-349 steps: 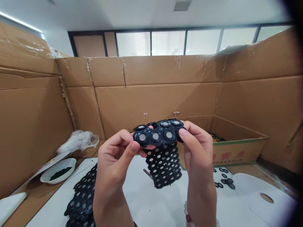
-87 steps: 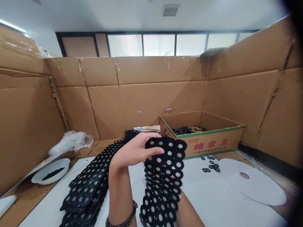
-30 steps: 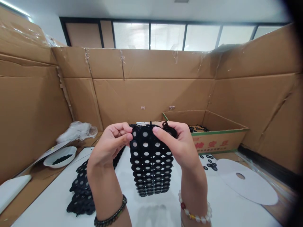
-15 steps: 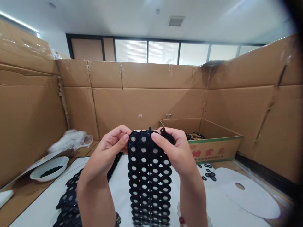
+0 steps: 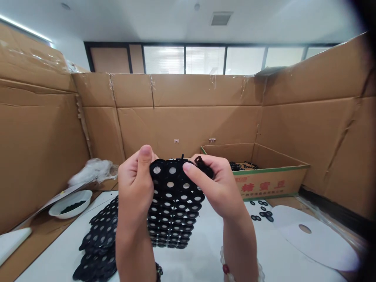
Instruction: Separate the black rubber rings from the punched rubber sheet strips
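Note:
A black strip of joined rings (image 5: 170,203) hangs between my hands, its lower end above the white work surface. My left hand (image 5: 139,176) grips the strip's upper left edge, thumb pointing up and the other fingers mostly hidden behind. On the upper right, my right hand (image 5: 214,180) pinches the strip with its thumb across the front, and a small dark loop sticks up beside the fingers. More black ringed material (image 5: 100,239) lies heaped on the surface to the left of my left forearm.
An open cardboard box (image 5: 264,182) holding black pieces stands at the back right. Small black rings (image 5: 266,213) and a white disc (image 5: 320,235) lie before it. On the left are a white bowl (image 5: 70,203) and clear plastic (image 5: 92,172). Cardboard walls (image 5: 188,121) surround the surface.
My left hand has turned, its thumb now upright, and moved slightly right. The strip's lower end has swung up and left into view. My right hand keeps its pinch.

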Available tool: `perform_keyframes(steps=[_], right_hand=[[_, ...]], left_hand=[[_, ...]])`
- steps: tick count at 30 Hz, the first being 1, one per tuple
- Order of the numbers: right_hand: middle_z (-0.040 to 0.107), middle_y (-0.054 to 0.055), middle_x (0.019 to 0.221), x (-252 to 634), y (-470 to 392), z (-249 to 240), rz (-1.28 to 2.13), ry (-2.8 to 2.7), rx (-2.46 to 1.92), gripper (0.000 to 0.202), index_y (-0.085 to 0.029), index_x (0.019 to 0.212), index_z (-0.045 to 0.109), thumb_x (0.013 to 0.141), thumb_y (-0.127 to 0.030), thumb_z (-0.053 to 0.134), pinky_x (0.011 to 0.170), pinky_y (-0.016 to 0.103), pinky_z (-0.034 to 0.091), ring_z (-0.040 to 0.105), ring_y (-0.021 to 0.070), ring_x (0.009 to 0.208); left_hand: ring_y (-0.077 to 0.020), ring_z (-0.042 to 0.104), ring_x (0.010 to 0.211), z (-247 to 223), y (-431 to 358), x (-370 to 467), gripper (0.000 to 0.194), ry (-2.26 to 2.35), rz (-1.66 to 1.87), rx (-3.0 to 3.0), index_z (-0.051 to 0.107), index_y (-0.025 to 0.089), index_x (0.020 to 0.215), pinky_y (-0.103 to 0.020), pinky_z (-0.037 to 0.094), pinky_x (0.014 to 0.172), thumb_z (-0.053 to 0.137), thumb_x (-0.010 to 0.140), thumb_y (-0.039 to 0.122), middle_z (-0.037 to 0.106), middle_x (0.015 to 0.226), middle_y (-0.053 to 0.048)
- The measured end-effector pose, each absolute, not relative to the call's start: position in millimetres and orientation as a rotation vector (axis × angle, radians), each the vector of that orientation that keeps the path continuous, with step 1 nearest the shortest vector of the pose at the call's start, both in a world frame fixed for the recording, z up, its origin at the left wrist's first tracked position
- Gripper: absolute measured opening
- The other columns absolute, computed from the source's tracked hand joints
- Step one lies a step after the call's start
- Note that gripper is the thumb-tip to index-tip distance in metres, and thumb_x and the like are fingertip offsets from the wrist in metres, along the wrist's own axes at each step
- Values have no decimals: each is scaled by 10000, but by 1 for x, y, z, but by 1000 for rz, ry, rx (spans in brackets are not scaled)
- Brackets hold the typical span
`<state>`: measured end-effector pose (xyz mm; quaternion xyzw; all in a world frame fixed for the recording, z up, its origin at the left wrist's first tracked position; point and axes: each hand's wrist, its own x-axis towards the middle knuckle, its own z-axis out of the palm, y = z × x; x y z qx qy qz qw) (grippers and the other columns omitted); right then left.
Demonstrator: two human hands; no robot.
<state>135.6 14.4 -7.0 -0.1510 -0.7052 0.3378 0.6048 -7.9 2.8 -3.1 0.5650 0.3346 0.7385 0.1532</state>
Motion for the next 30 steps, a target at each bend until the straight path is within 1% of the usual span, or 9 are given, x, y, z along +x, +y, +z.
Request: perform_keyframes(steps=[2,4,7,8,10,13,18,24,30], right_hand=[[308,-62,582,136,12,-8,762,-1647,-359,412,-190,589,333,908,-270,581,492,234,236,280,66,548],[311,-62,582,136,10,-8,746,-1654,-382,410,-191,590,329,905,-269,580,494,238,240,286,67,548],[300,-64,573,137,10,-8,723,-1642,-419,414,-193,585,325,899,-273,584,490,243,239,279,69,542],[302,-65,571,138,11,-8,716,-1635,-427,413,-193,584,330,898,-275,585,488,242,240,279,69,539],[318,-64,569,141,12,-8,696,-1627,-433,403,-191,581,353,895,-284,588,485,240,245,290,69,535],[320,-65,565,144,13,-8,658,-1614,-452,392,-190,581,374,892,-295,589,481,238,242,291,67,528],[298,-65,563,141,13,-8,605,-1627,-517,390,-195,578,341,879,-278,575,482,240,238,279,69,530],[284,-65,558,136,13,-7,552,-1663,-577,388,-203,580,317,867,-285,565,478,251,235,273,75,527],[298,-60,564,136,14,-8,552,-1676,-592,383,-204,578,336,871,-296,565,490,259,245,283,83,537]], left_hand=[[-92,274,459,-3,3,-9,572,878,2117,1616,342,192,530,-241,258,413,523,929,559,316,519,48],[-88,317,440,-2,6,-12,628,807,2092,1638,341,189,481,-233,300,417,491,917,615,347,475,41],[-98,476,488,1,6,-19,624,770,2076,1699,491,191,482,-215,420,489,473,908,647,516,498,9],[-99,522,525,2,5,-22,568,798,2072,1735,564,193,535,-205,452,521,518,898,628,574,546,4],[-95,585,598,3,0,-29,364,909,2006,1837,667,205,688,-173,490,564,667,848,532,646,651,12],[-85,633,624,2,-12,-39,149,1065,1852,1938,706,233,804,-135,528,577,769,798,368,688,717,36],[-89,677,657,1,-23,-40,58,1148,1930,1901,723,243,772,-129,575,644,745,815,275,720,724,42],[-87,650,583,2,-15,-42,65,1209,1913,1795,737,242,782,-117,542,514,786,771,284,722,707,41],[-91,657,572,4,-10,-44,50,1204,1862,1812,777,239,744,-119,550,536,778,777,277,733,677,21]])
